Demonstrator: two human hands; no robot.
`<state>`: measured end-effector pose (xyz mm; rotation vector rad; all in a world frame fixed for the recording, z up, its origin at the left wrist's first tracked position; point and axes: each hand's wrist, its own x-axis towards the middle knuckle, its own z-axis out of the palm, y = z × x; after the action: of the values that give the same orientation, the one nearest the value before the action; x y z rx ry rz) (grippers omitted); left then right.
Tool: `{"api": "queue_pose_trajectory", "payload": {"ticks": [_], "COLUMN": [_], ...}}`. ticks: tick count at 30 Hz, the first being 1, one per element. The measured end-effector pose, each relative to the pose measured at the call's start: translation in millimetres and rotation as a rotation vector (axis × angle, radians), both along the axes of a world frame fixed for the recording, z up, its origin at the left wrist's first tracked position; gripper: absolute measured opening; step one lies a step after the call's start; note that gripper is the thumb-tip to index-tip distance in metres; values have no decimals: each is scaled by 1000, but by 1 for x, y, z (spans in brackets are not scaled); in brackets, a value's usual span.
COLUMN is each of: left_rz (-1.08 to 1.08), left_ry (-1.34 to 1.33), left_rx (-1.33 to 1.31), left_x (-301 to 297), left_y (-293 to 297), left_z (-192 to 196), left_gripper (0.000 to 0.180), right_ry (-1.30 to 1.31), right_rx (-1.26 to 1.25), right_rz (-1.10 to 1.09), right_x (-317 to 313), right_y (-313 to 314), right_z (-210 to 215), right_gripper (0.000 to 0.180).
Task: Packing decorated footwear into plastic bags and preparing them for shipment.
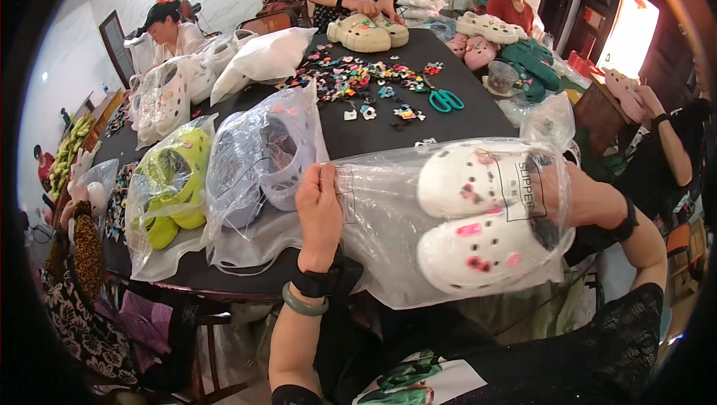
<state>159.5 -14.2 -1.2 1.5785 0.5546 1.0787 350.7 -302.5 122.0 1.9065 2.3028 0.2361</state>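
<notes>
A pair of white clogs (478, 252) with pink and red charms lies inside a clear plastic bag (381, 203) above the table's near edge. My left hand (320, 207) is closed, pinching the bag's left end. At the bag's right end my right hand (594, 199) reaches in and grips the clogs by their heel side; its fingers are partly hidden by plastic and black print. Just left of my left hand stand bagged lavender clogs (287, 173), with bagged lime-green clogs (179, 184) beyond them.
Loose colourful charms (358, 80) and teal-handled scissors (446, 101) lie on the black table (358, 132). White clogs (160, 99) stand at the left. Across the table a person's hands (370, 7) work on beige clogs (366, 33); other people sit at both sides.
</notes>
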Motion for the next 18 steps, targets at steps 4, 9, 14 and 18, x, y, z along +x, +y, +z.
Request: {"api": "queue_pose_trajectory", "payload": {"ticks": [4,9,14,18], "left_rz": [-74,-36,-135,-577], "left_ry": [-5,12,-166,129], "left_rx": [51,129,106,527], "left_x": [3,7,11,3], "left_y": [-8,2,-20,-26], "left_z": [-4,1,14,25], "left_gripper": [22,20,43,80], "right_ry": [19,-158,-361,-268], "right_rx": [-139,62,150,132], "right_rz": [-177,-3,42,137], "right_x": [20,14,1,-40], "right_y": [-34,-38,-47,-38], "right_z": [-2,-7,-12,-9], "right_gripper": [15,14,8,10]}}
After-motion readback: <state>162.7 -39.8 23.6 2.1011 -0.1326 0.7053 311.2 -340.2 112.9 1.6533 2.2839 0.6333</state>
